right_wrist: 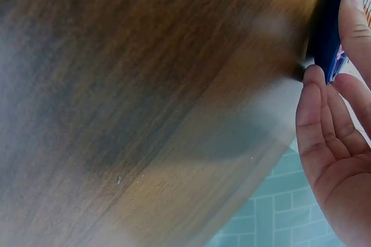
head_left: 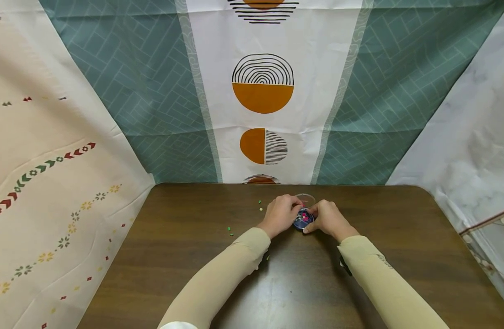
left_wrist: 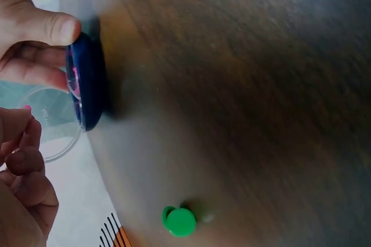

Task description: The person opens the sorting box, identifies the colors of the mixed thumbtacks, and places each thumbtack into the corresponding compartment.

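A small round dark-blue case (head_left: 300,224) with a clear hinged lid (head_left: 305,196) standing open lies on the table. Pink and other small pieces show inside it. My right hand (head_left: 330,220) grips the case by its rim, thumb on the near edge and fingers on the far side; the right wrist view shows the case (right_wrist: 328,38) in that grasp. On the case's left side is my left hand (head_left: 280,214). In the left wrist view its fingertips pinch a tiny pink piece (left_wrist: 27,108), whose kind I cannot tell, close to the clear lid (left_wrist: 55,155).
A small green piece with a loop (left_wrist: 181,222) lies on the wooden table (head_left: 174,274). More tiny green pieces (head_left: 229,229) and a pale one (head_left: 261,209) are scattered left of my hands. A patterned curtain (head_left: 165,91) hangs behind the table's far edge.
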`<state>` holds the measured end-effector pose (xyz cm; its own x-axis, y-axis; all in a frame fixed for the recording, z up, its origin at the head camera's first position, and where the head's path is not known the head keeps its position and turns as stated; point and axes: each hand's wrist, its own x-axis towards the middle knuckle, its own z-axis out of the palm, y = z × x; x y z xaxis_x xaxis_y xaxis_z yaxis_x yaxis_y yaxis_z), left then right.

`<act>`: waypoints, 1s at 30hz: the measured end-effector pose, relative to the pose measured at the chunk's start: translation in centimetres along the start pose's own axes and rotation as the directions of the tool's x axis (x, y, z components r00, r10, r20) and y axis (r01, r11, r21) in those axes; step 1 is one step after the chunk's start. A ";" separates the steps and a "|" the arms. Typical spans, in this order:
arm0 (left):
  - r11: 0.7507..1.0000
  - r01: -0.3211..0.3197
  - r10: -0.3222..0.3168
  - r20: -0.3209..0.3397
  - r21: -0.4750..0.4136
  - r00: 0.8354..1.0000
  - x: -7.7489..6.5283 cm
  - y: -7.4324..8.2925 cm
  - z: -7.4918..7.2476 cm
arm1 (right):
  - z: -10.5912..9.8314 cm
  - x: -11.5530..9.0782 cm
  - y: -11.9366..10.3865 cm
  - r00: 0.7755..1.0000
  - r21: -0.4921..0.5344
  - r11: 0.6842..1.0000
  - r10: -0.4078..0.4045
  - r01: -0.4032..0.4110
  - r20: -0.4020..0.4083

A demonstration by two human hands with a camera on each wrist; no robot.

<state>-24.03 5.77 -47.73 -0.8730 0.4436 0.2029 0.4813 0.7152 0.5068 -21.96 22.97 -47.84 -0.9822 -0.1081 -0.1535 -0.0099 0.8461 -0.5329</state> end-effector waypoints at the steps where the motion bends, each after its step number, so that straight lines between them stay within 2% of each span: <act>1: 1.000 0.002 -0.003 0.004 0.013 1.000 0.1 0.0 0.2 | 0.0 0.0 0.0 1.000 0.001 1.000 0.001 -0.001 -0.001; 7: 0.999 -0.003 0.002 0.026 0.046 1.000 0.4 0.2 1.2 | -0.1 -0.1 -0.1 1.000 0.012 1.000 -0.003 0.003 -0.006; 15: 0.996 -0.007 0.005 0.018 0.083 1.000 0.3 0.5 2.0 | -0.1 -0.2 0.0 1.000 0.034 0.999 -0.002 0.002 -0.014; 20: 0.995 0.006 -0.010 0.036 0.104 0.999 0.2 0.7 2.2 | -0.1 -0.2 0.0 1.000 0.026 1.000 -0.001 0.001 -0.016; 30: 0.995 -0.001 -0.001 0.024 0.102 1.000 0.3 0.8 2.0 | 0.0 -0.1 0.1 1.000 0.013 1.000 0.001 -0.001 -0.021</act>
<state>-23.81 7.56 -48.98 -0.8713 0.4557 0.1823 0.4881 0.7661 0.4182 -21.88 23.01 -47.91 -0.9860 -0.0960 -0.1366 -0.0063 0.8392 -0.5438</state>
